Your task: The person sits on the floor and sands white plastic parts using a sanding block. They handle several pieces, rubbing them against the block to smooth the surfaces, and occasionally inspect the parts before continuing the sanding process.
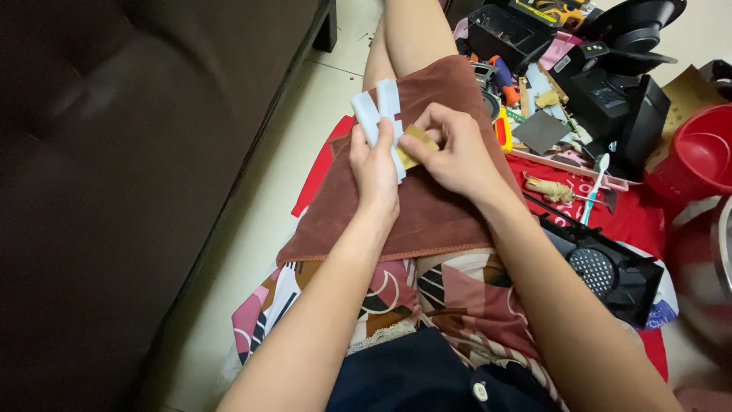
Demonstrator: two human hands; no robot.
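My left hand [374, 164] grips a pale blue-white plastic part [379, 114] with two prongs that stick up past my fingers. My right hand [457, 149] pinches a small tan piece of sandpaper [415, 145] and presses it against the side of the plastic part. Both hands are over a brown towel [427, 206] spread across my lap.
A dark sofa [114, 191] fills the left. On the right, on a red cloth [633, 217], lie a black grille panel [610, 267], a small brush [549, 189], tools, a black appliance [610, 91] and a red bucket [698, 156]. Pale tiled floor [252, 229] runs beside the sofa.
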